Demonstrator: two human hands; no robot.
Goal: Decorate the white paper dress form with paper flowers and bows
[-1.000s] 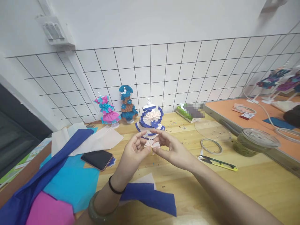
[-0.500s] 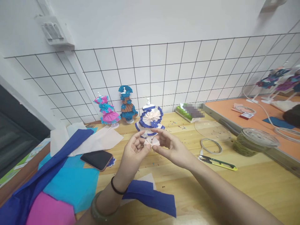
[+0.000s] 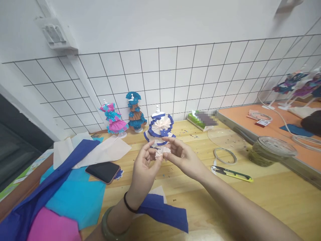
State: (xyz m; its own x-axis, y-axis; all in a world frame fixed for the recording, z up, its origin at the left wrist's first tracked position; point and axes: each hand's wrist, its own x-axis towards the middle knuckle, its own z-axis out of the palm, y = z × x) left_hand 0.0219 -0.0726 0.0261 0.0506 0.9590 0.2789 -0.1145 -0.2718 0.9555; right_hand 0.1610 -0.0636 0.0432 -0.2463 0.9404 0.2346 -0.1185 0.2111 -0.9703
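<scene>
Both hands meet over the wooden table point(image 3: 250, 201) and pinch a small pleated pale-pink paper fan point(image 3: 161, 152). My left hand point(image 3: 144, 164) grips its left side with thumb and fingers. My right hand point(image 3: 184, 158) pinches its right side. Just behind the hands stands a small mannequin in a white and blue pleated paper dress point(image 3: 158, 128).
Two more paper-dress mannequins, pink point(image 3: 112, 119) and teal-brown point(image 3: 134, 112), stand by the wire grid. A phone point(image 3: 102, 171) lies on blue, white and pink crepe paper at left. A blue paper strip point(image 3: 165, 214) lies near. Snips point(image 3: 233, 173), tape ring point(image 3: 224, 155), lidded bowl point(image 3: 272, 152) at right.
The two hands have drawn the paper fan slightly closer together and turned it; the fan looks more bunched. The view has shifted a little.
</scene>
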